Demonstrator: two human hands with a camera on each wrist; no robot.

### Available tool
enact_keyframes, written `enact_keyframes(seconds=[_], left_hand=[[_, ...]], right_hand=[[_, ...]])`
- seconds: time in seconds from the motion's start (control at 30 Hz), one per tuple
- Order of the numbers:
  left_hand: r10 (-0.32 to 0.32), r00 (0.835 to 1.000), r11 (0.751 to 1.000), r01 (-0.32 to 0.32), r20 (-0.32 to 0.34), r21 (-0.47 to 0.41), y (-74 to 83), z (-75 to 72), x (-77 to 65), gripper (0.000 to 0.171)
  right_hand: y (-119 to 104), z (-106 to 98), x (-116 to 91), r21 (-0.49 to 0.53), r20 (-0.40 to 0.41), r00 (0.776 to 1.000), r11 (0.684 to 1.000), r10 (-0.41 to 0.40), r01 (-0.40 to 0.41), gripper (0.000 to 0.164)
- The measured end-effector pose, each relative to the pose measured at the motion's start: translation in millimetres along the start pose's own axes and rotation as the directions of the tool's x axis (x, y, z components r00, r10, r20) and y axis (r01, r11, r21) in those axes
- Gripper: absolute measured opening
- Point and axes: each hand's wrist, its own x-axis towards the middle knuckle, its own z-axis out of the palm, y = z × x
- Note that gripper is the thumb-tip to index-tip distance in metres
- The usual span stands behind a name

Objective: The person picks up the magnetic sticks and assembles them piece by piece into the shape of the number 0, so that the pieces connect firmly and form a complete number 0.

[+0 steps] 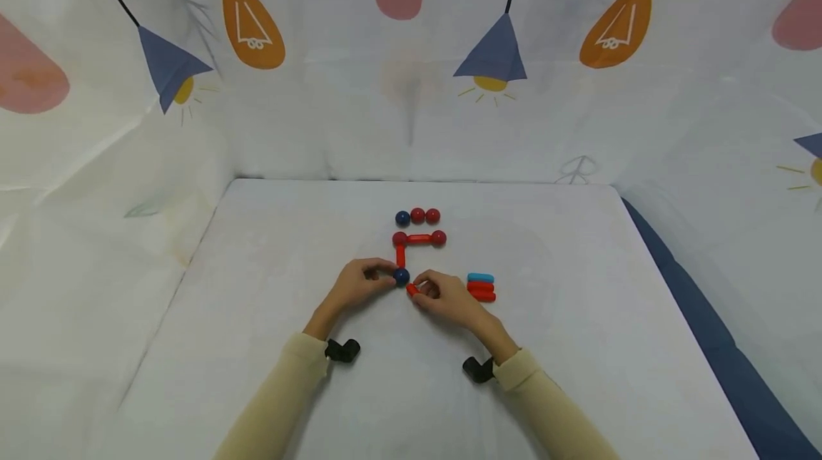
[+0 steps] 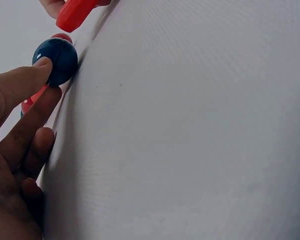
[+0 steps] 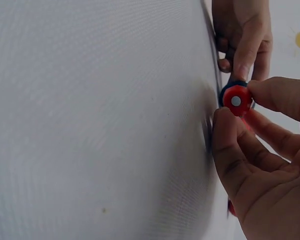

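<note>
With thumb and index finger, my left hand (image 1: 359,282) pinches a dark blue ball (image 1: 402,277) at the near end of a joined piece. From that ball a red rod (image 1: 401,257) leads up to a red ball (image 1: 399,239), and another red rod (image 1: 419,239) runs right to a second red ball (image 1: 439,237). My right hand (image 1: 452,297) pinches a loose red rod (image 1: 412,289) close by the blue ball's lower right. In the right wrist view, that rod's end (image 3: 235,101) shows a round silvery disc and overlaps the blue ball.
Behind the joined piece sit a loose dark blue ball (image 1: 402,218) and two red balls (image 1: 418,215) in a row. A light blue rod (image 1: 480,277) and two red rods (image 1: 482,297) lie right of my right hand. The white table (image 1: 289,217) meets a printed curtain (image 1: 359,118) behind.
</note>
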Motion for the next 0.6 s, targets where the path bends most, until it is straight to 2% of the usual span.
enact_keyframes(seconds=[0.4, 0.6], left_hand=[[-0.025, 0.999, 1.0, 0.025, -0.024, -0.001, 0.2, 4.2, -4.2, 0.026], [-0.007, 1.0, 1.0, 0.007, -0.03, -0.014, 1.8, 4.9, -3.6, 0.025]], right_hand=[[-5.8, 6.2, 0.4, -0.002, -0.011, 0.999, 0.999, 0.046, -0.046, 0.026], [-7.8, 5.6, -0.4, 0.008, -0.022, 0.999, 0.999, 0.044, -0.044, 0.027]])
